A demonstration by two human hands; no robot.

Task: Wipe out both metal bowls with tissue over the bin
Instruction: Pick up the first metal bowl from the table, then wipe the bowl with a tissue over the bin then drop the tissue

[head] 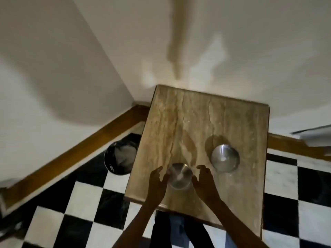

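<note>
Two metal bowls stand on a brown stone-topped table [197,119]. The smaller bowl [180,176] is near the table's front left, and the larger bowl [224,157] sits further right and back. My left hand [158,181] is at the small bowl's left side with fingers spread. My right hand [204,179] is at its right side, fingers curled apart. Whether either hand touches the bowl is unclear. A round black bin [120,158] with a pale liner stands on the floor left of the table. No tissue is visible.
The table stands in a corner against white walls with a brown wooden skirting [86,151]. The floor [86,201] is black and white checked tile. A pale object [315,136] juts in at the right edge. My legs show below the table's front edge.
</note>
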